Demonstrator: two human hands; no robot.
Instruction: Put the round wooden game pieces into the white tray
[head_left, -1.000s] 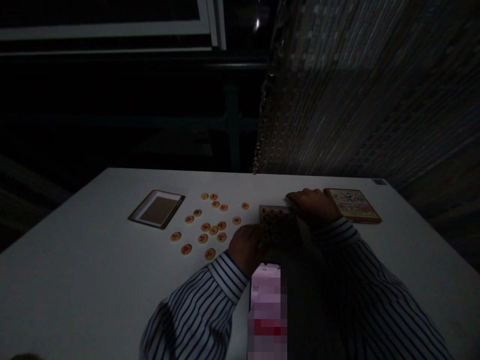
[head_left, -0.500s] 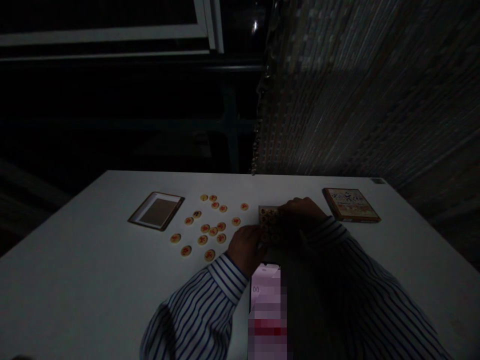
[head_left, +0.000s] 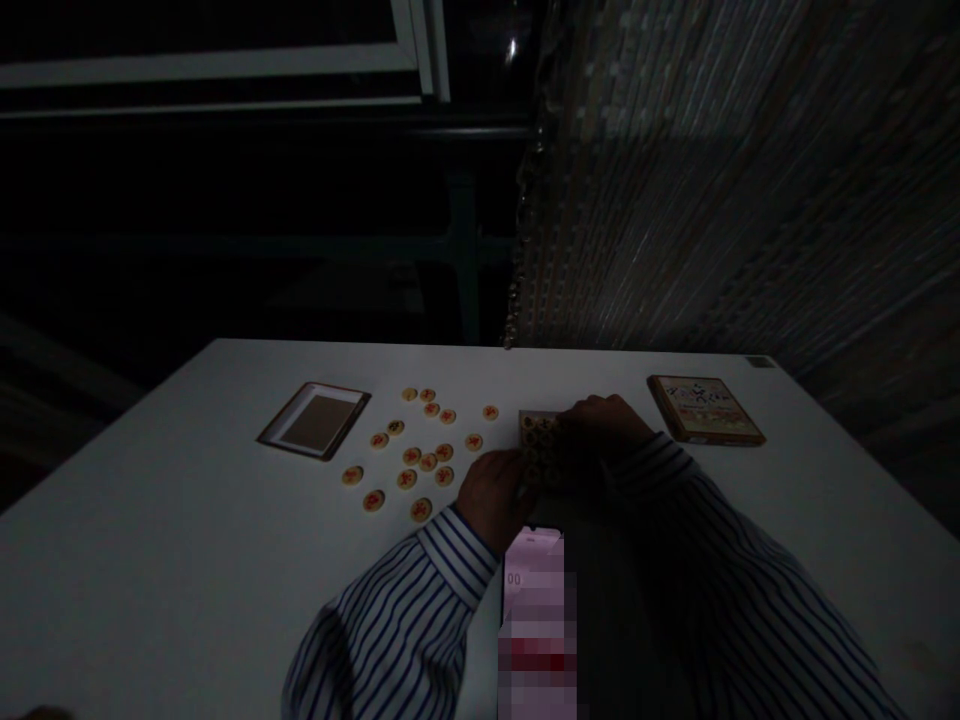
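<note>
A small open box [head_left: 534, 414] holds rows of round xiangqi pieces [head_left: 541, 438], dim in shadow. My left hand [head_left: 493, 497] is closed at the box's near left side, its fingertips curled over the edge. At the far right side, my right hand [head_left: 609, 425] is bent with its fingers closed at the box; its fingertips are too dark to make out. Left of the box, several loose xiangqi pieces [head_left: 411, 456] lie scattered on the white table [head_left: 187, 560], most with red characters and one with a dark one.
Below my hands lies a lit phone [head_left: 534, 575]. An open, shallow box lid [head_left: 315, 422] rests at the left. On the right is a flat printed box [head_left: 705, 410]. Behind the table hangs a bead curtain [head_left: 637, 200]; a window frame [head_left: 225, 70] shows at upper left.
The whole view has shifted very slightly. Both hands keep their places at the box, and the loose pieces lie as before.
</note>
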